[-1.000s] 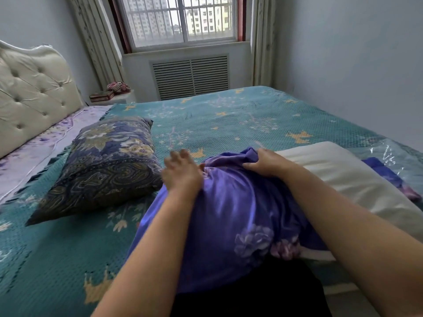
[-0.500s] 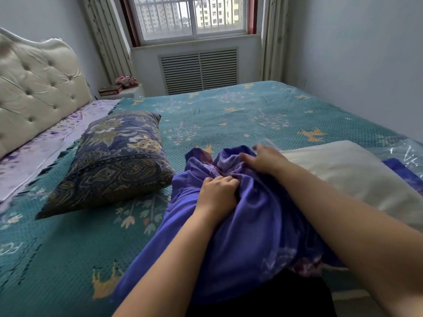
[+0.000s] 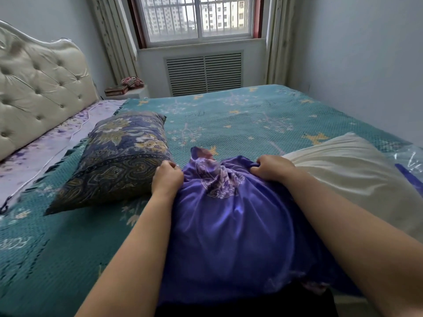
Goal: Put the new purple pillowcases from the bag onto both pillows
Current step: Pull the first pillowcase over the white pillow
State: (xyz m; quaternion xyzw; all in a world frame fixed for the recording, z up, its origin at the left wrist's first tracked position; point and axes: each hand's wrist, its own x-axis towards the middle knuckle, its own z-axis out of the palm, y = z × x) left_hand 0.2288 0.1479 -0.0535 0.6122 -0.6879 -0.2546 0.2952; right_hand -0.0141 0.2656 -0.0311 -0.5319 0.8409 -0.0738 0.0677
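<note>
Two pillows are in play on the bed (image 3: 240, 115), whose teal spread fills the middle of the frame, and neither looks finished. Largest of the task's things, the purple pillowcase (image 3: 229, 225) bulges at lower centre close to the person's body, gathered into folds at its far end where a paler patterned band bunches up; whether a pillow already sits inside it cannot be told, though the rounded bulk suggests something fills it. Right of it, at middle right, lies a bare white pillow (image 3: 343, 175) with no cover on what shows, its near edge hidden behind the right forearm. At middle left rests a dark patterned pillow (image 3: 119, 161) in blue and gold, which appears to be wearing an old cover, not a new purple one. At the right edge a clear plastic bag (image 3: 409, 161) shows a strip of blue-purple cloth in it, likely the second new case. The left hand (image 3: 167, 179) grips the left side of the gathered cloth, fingers curled into it, just beside the dark pillow's corner; the right hand (image 3: 272, 168) pinches the bunched fabric on the right side, beside the white pillow. The hands are apart, one at each side of the gathered end. By my judgement the first case is mid-fitting at best, and the second case is not yet begun, so well over half the work remains.
</note>
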